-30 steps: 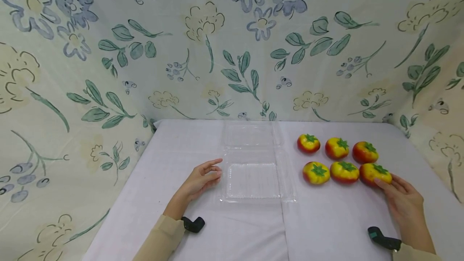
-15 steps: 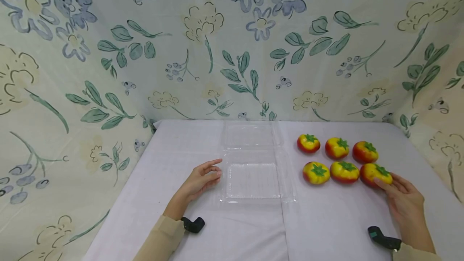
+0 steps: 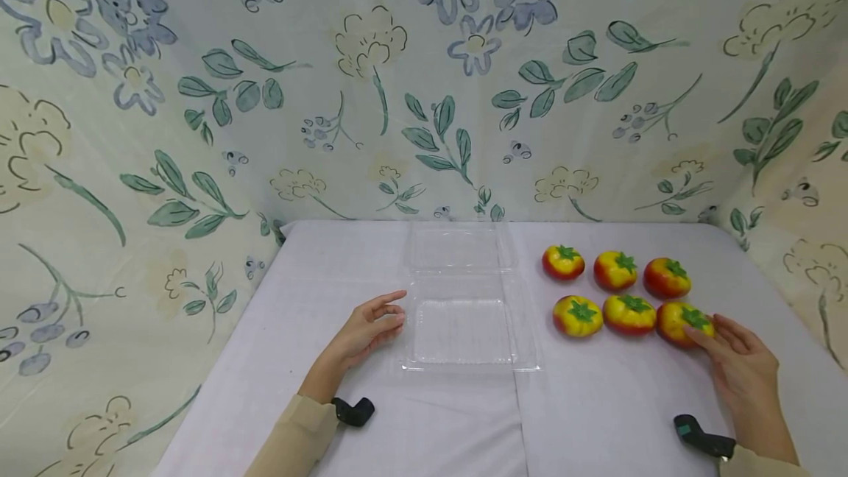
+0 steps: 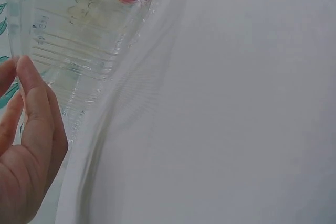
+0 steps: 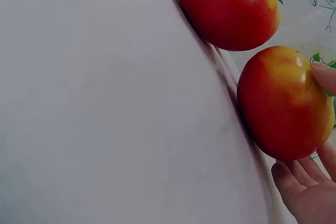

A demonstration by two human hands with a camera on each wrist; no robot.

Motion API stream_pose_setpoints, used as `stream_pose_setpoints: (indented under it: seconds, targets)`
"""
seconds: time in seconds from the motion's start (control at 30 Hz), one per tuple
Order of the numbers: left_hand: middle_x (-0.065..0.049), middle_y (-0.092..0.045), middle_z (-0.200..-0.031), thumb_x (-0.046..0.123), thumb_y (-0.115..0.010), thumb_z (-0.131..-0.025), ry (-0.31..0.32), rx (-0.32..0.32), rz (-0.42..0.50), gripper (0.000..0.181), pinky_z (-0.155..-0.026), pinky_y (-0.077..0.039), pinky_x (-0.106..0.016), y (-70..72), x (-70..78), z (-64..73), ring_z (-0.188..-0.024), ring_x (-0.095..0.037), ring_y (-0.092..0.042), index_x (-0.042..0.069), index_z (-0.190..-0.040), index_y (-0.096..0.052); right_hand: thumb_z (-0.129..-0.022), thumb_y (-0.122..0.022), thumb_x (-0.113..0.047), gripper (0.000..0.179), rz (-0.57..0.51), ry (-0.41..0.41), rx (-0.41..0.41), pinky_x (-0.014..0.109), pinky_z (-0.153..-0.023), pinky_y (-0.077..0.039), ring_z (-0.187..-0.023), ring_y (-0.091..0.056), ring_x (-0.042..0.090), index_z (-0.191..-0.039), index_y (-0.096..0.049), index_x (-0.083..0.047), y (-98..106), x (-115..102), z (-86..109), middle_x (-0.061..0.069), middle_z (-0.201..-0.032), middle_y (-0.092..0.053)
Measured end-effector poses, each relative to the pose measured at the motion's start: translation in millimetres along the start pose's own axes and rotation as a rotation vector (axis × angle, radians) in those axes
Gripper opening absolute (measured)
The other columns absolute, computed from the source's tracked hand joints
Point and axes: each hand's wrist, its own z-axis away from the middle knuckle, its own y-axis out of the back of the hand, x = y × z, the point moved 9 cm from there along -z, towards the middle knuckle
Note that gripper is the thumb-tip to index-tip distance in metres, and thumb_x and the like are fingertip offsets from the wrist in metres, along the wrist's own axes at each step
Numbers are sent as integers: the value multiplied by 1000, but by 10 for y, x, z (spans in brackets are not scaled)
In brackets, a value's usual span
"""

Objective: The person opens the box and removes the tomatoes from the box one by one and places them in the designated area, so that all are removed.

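In the head view, several red-and-yellow persimmons with green leafy tops sit in two rows on the right. My right hand (image 3: 745, 366) holds the front-right persimmon (image 3: 682, 324), thumb on its top near the leaves and fingers round its far side. The right wrist view shows this persimmon (image 5: 283, 103) between thumb and fingers, low at the white cloth. A clear plastic clamshell box (image 3: 464, 330) lies open in the middle, its lid (image 3: 457, 249) folded back. My left hand (image 3: 367, 326), fingers loosely bent, is at the box's left edge; its fingertips appear to touch the wall (image 4: 73, 56).
Another persimmon (image 3: 629, 314) stands right beside the held one, and the back row (image 3: 616, 271) is close behind. A white cloth (image 3: 344, 256) covers the table. Floral fabric (image 3: 437, 131) hangs behind and at both sides. Each wrist wears a black camera mount (image 3: 354, 412).
The held persimmon has tipped slightly, its leafy top shifting a little toward me. My right hand has shifted slightly with it. The left hand and the box stay put.
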Motion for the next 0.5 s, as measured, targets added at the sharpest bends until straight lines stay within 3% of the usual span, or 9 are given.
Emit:
stream_pose_setpoints:
  seconds: [0.2, 0.4, 0.5]
  targets:
    - [-6, -58, -110, -1, -65, -95, -7, 1, 9, 58, -82, -56, -21, -2, 10, 4, -90, -10, -62, 2, -149, -43, -71, -87, 5, 73, 46, 20, -6, 11, -63, -54, -105, -55, 1, -132, -61, -24, -23, -25, 24, -16, -105, -64]
    - [-7, -58, -111, 0, -65, -95, -11, -7, 8, 59, -83, -56, -22, -2, 3, -2, -90, -10, -61, 2, -150, -42, -72, -86, 6, 65, 98, 54, -29, 8, -65, -52, -100, -57, -2, -125, -63, -24, -85, -115, 91, -17, -103, -65]
    - [-8, -58, -111, 1, -65, -96, -11, -10, -1, 59, -84, -56, -22, -1, -1, -6, -90, -11, -61, 4, -150, -43, -74, -86, 3, 69, 172, 89, -45, 5, -68, -50, -115, -53, 0, -131, -59, -24, -124, -166, 137, -16, -112, -62]
